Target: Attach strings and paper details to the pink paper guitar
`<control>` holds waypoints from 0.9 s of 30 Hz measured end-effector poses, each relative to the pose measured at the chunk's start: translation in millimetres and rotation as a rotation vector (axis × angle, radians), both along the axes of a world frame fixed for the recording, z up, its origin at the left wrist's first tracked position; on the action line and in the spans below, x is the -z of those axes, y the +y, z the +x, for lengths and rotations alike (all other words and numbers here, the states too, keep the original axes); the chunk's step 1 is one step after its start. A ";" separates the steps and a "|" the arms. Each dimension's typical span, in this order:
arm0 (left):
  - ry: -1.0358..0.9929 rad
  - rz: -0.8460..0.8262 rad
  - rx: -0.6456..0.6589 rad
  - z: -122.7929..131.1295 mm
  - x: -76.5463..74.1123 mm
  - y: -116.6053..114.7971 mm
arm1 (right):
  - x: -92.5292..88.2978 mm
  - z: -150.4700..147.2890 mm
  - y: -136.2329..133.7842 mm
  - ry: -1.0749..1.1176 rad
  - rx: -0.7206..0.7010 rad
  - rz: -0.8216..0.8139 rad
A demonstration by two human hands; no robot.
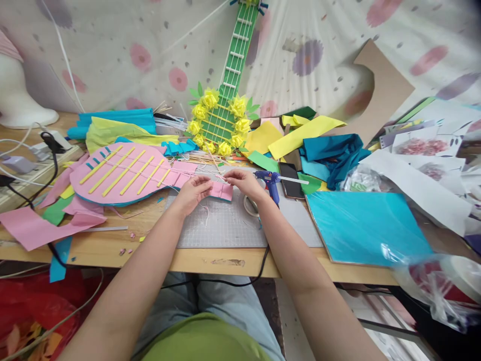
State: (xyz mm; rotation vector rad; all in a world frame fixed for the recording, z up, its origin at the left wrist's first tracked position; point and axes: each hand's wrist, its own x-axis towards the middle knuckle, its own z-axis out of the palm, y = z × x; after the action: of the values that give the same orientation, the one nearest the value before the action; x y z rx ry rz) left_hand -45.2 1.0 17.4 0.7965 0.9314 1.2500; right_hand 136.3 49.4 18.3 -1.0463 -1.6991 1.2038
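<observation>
A pink paper guitar (116,175) with yellow strips lies on its back, its neck (222,190) pointing right over the cutting mat. Thin pale string (150,173) runs along its body toward my hands. My left hand (193,194), fingers pinched, is over the neck; string seems to be between its fingertips, and a loose end hangs below. Close on the right, my right hand (245,183) pinches the string near the neck's end. Beside my right hand are a blue glue gun (271,184) with a glue stick in it and a roll of tape (251,206).
Upright at the back stands a green paper guitar (231,75) with yellow flowers. A phone (291,179) lies right of the glue gun, near a blue board (368,228). Paper scraps cover the back. Grey cutting mat (225,233) in front; a power strip (45,155) with cables at left.
</observation>
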 end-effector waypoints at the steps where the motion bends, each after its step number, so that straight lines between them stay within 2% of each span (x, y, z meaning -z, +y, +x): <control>1: 0.021 0.010 -0.007 0.2 1.3 0.3 | 1.5 0.4 -0.2 -0.001 0.008 0.005; 8: 0.149 -0.010 -0.034 -1.8 5.2 0.6 | 8.2 -1.3 -5.8 0.060 -0.015 0.044; 20: 0.154 -0.014 0.052 -2.1 1.5 -1.9 | 14.6 1.2 -10.4 0.143 -0.015 0.018; 23: 0.140 -0.004 0.020 2.5 -1.0 -3.6 | 16.7 -1.3 -10.3 0.090 -0.037 0.032; 27: 0.224 0.003 -0.070 7.8 1.2 -2.9 | 22.0 -4.7 -8.7 -0.038 -0.045 0.063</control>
State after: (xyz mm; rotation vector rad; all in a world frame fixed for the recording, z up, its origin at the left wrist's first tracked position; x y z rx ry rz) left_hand -37.4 -1.9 16.2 0.9266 1.1458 1.2396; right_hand 131.5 40.7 -3.7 -1.0040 -1.7867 1.1573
